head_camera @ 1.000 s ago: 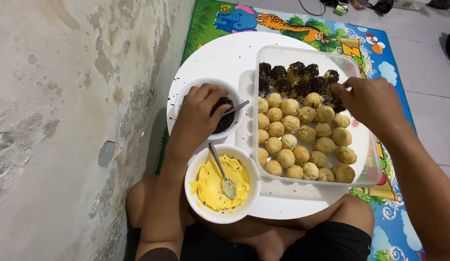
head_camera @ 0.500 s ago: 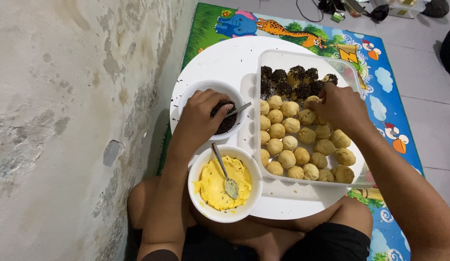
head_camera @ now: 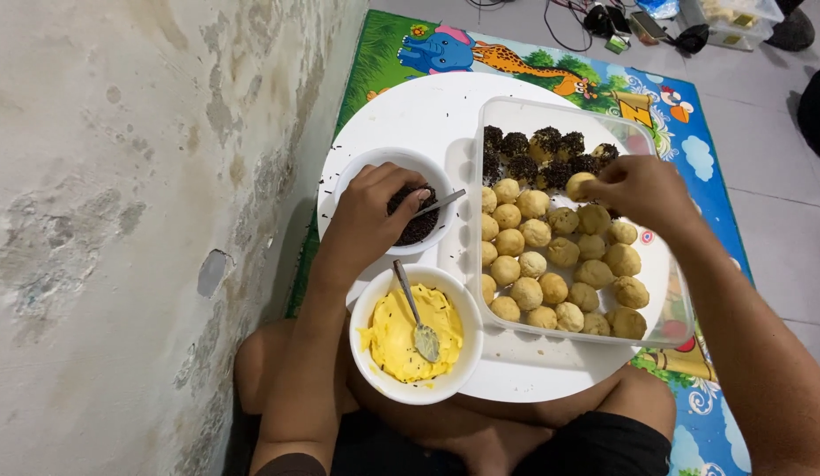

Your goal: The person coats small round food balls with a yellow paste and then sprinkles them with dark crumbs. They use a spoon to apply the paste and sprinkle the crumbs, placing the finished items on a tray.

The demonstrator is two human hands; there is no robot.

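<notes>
Right hand (head_camera: 639,187) now lifting plain ball (head_camera: 579,185)

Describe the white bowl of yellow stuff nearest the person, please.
The white bowl is round, smooth and glossy, perhaps ceramic or plastic. It stands upright at the near edge of the round white table, overhanging the person's lap. It holds a thick yellow cream flecked with a few dark sprinkles, and a metal spoon lies in it, bowl end down in the cream. Neither hand touches it; the left hand is in the sprinkle bowl just beyond.
</notes>
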